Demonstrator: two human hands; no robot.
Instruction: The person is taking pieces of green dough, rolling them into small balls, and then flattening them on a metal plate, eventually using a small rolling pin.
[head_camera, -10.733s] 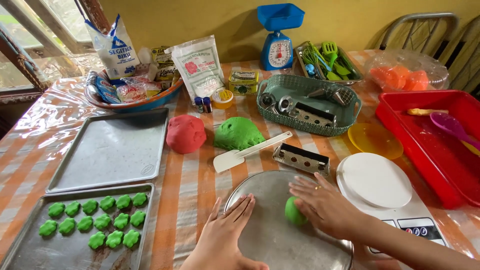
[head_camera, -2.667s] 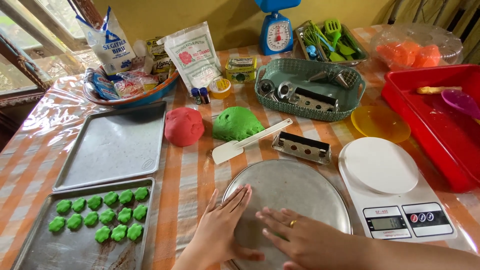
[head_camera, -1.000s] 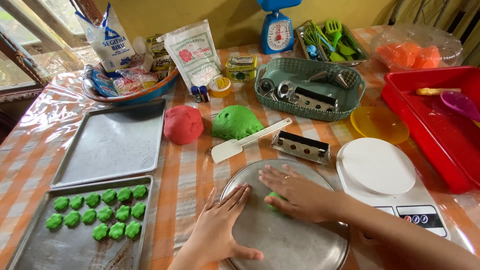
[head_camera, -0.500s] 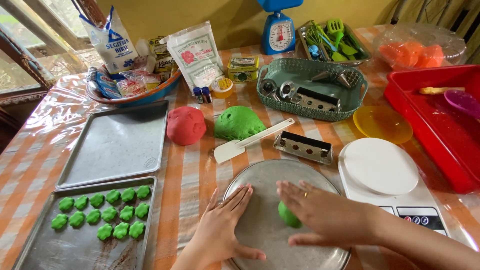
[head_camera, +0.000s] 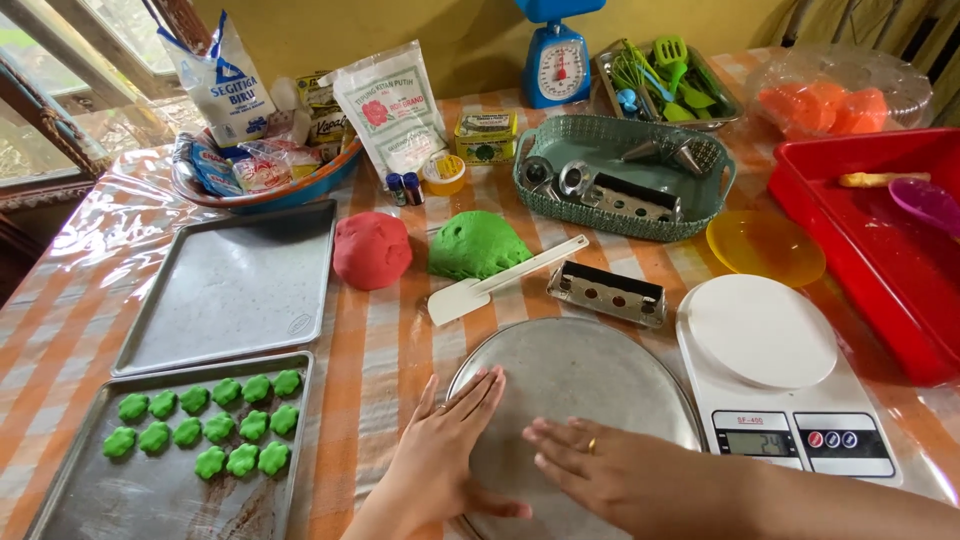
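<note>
Presently both hands lie on the round metal tray (head_camera: 590, 380) at the near edge of the desk (head_camera: 380, 330). The left hand (head_camera: 445, 450) rests flat on the tray's left rim, fingers spread, gripping nothing. The right hand (head_camera: 610, 475) lies palm down beside it, fingers extended; whether anything sits beneath the palm cannot be told, as no dough shows around it.

Risk, as judged: the tray sits on glossy plastic sheeting and could slide under a sideways push if the left hand eases off. The digital scale (head_camera: 775, 385) stands just beside the tray's right rim; a wide stroke of the right forearm could knock it.

Surroundings: a white spatula (head_camera: 500, 283) and a small perforated metal mould (head_camera: 607, 293) lie just beyond the tray's far rim, in the way of any forward reach. Behind them sit a green dough mound (head_camera: 478, 245) and a red dough ball (head_camera: 371, 250). To the left, a baking sheet (head_camera: 150, 500) carries small green shaped pieces (head_camera: 210, 435); an empty sheet (head_camera: 230, 285) lies beyond it.
</note>
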